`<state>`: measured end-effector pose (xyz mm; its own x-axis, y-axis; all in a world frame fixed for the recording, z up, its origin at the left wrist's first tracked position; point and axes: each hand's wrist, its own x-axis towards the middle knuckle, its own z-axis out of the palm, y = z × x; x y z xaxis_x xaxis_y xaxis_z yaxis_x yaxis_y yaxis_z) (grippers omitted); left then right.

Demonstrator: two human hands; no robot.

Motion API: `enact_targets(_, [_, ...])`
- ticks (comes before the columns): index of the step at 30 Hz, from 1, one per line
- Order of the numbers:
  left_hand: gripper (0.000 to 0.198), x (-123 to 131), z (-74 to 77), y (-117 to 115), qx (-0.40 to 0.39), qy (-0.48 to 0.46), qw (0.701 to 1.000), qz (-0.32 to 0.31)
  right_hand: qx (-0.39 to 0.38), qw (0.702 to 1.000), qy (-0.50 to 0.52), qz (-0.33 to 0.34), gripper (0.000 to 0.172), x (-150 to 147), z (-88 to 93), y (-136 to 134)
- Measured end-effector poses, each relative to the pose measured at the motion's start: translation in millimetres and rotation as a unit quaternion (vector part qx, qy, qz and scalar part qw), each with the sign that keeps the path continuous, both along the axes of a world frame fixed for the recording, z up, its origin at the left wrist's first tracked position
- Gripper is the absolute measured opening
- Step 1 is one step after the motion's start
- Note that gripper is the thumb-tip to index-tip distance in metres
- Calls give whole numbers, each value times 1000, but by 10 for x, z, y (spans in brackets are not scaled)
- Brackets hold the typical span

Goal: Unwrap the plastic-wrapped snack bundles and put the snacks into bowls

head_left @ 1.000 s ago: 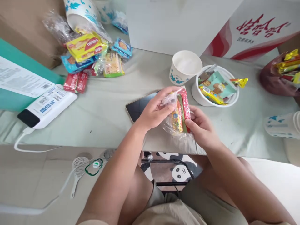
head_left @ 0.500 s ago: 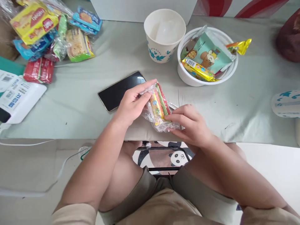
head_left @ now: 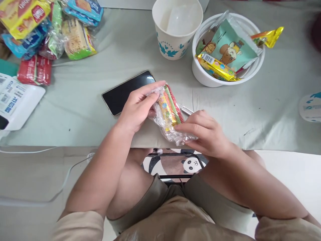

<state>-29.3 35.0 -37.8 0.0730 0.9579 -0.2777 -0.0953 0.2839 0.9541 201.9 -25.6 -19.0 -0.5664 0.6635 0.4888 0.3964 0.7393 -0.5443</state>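
A small bundle of snack packs in yellow, green and red (head_left: 169,105), wrapped in crinkled clear plastic, is held over the table near its front edge. My left hand (head_left: 140,106) grips its upper left side, thumb on top. At the lower right, the fingers of my right hand (head_left: 204,132) pinch the bundle and its loose film. Left of the bundle, a black phone (head_left: 125,92) lies partly behind my left hand. Something thin and metallic (head_left: 186,109) rests beside the bundle, its lower end hidden by my right hand.
A paper cup (head_left: 175,30) and a white bowl of snack packets (head_left: 197,72) stand at the back. Packaged snacks (head_left: 77,40) and a white device with labels (head_left: 27,107) are at the left. A patterned white object (head_left: 311,108) is at the right edge.
The view has shifted, so the cup and bowl look larger and higher in the picture. Both hands keep hold of the bundle, which has hardly changed position between them.
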Motion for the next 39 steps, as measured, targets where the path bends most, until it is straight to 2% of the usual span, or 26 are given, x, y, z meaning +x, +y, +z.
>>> enact_targets(3, [27,39,48,-55,55,19,997,-41,-43,997,58,6,15,-41,37,21])
enact_targets(6, [23,87,118,-109,158,75,979,-102,-79,994,74,-15,11,-89,70,31])
enact_targets(9, [22,114,150,-137,204,109,962,-142,-101,992,70,-31,11,-131,52,28])
enact_targets(14, [25,115,143,-145,199,115,960,-161,-170,978,60,-107,15,-158,-23,22])
enact_targets(18, [59,125,154,-168,163,109,965,-174,-232,951,50,-197,23,-176,-64,33])
enact_targets(21, [70,152,147,-199,147,153,958,-193,-197,957,38,-210,28,-201,-84,56])
enact_targets(26, [52,177,99,-210,197,196,945,-175,-118,974,23,-191,20,-138,5,78])
enact_targets(30, [43,162,46,-162,248,211,939,-106,-94,963,-25,-250,7,66,29,38])
enact_targets(31, [40,158,35,-148,251,214,940,-85,-100,957,-57,-265,9,121,3,24])
enact_targets(33, [36,151,13,-123,240,210,946,-58,-114,945,-132,-275,23,216,-69,-4])
enact_targets(35, [36,149,-11,-106,226,192,954,-45,-126,935,-186,-273,28,277,-130,-25])
enact_targets(39, [56,151,-106,-88,198,125,971,-43,-162,921,-186,-301,13,301,-87,-51])
